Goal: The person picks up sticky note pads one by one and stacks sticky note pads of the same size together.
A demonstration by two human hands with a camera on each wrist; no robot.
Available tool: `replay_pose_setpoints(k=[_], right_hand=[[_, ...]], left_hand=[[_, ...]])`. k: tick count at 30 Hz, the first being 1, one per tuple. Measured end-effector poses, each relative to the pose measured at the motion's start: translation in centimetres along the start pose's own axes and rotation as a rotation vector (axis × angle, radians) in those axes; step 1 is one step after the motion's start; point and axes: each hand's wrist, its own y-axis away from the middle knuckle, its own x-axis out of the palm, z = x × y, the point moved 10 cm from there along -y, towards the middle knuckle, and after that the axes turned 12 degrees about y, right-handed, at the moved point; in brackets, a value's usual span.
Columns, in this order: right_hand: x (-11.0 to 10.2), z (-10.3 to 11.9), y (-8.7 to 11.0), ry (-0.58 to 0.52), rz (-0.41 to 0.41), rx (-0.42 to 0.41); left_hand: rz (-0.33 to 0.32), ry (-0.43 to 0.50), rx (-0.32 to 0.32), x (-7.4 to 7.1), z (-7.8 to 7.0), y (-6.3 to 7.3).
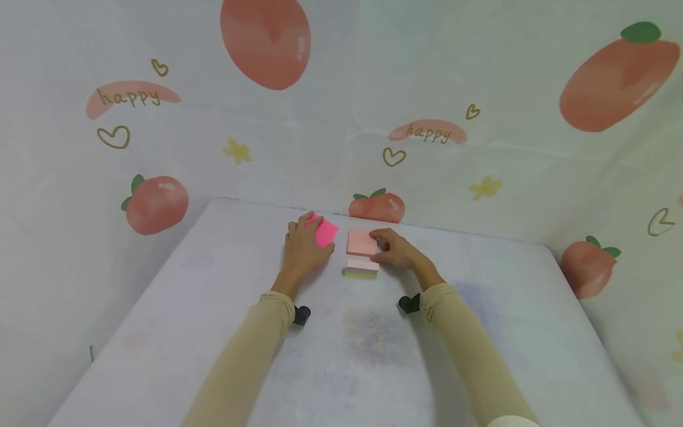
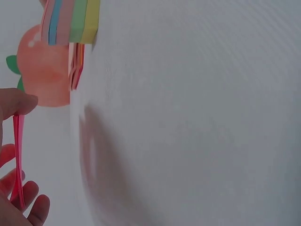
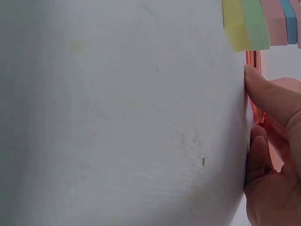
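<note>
My left hand (image 1: 304, 249) holds a thin bright pink sticky note pad (image 1: 326, 232) raised over the table. In the left wrist view, the thumb is on one edge of this pink pad (image 2: 19, 155) and the fingers are on the other. To its right, a low stack of sticky note pads (image 1: 361, 243) lies flat, light salmon on top with orange and red edges below. My right hand (image 1: 397, 249) grips this stack at its right side, thumb at the near corner and fingers towards the far one.
Just in front of the low stack stands a taller block of sticky notes (image 1: 361, 268), layered pink, blue, green and yellow in the left wrist view. A pale cloth covers the table (image 1: 373, 379). Behind rises a white backdrop (image 1: 331, 148) with fruit prints.
</note>
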Motion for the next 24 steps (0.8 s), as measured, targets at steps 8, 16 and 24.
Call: replay_pose_setpoints(k=[8, 16, 24], right_hand=[[-0.1, -0.1, -0.2, 0.019, -0.007, -0.005], [-0.2, -0.1, -0.1, 0.001, 0.002, -0.002], [-0.2, 0.0, -0.1, 0.025, 0.028, -0.016]], left_hand=[[0.009, 0.017, 0.008, 1.2, -1.1, -0.7], [0.035, 0.011, 0.02, 2.4, -2.2, -1.0], [0.053, 0.008, 0.017, 3.1, -3.1, -1.1]])
